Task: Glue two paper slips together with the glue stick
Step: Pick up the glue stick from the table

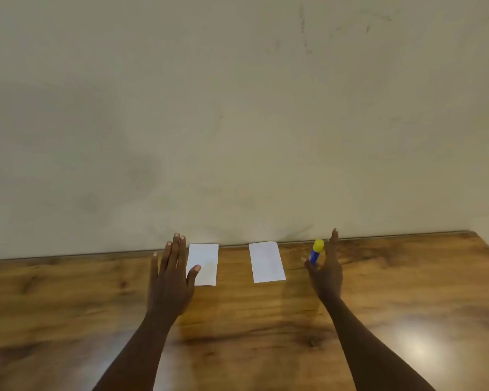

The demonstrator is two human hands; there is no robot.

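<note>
Reaching right hand [326,275], fingers spread, nothing held, toward glue stick [316,251] upright near far counter [266,334] edge. Hovering left hand [170,280] flat, fingers straight, at left paper slip [205,261]; right paper slip [266,262] alongside, apart. Likely light, rigid, slick: grip blue barrel [314,255] below yellow cap [318,245].

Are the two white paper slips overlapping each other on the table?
No, the left slip and the right slip lie flat and apart, with bare table showing between them.
</note>
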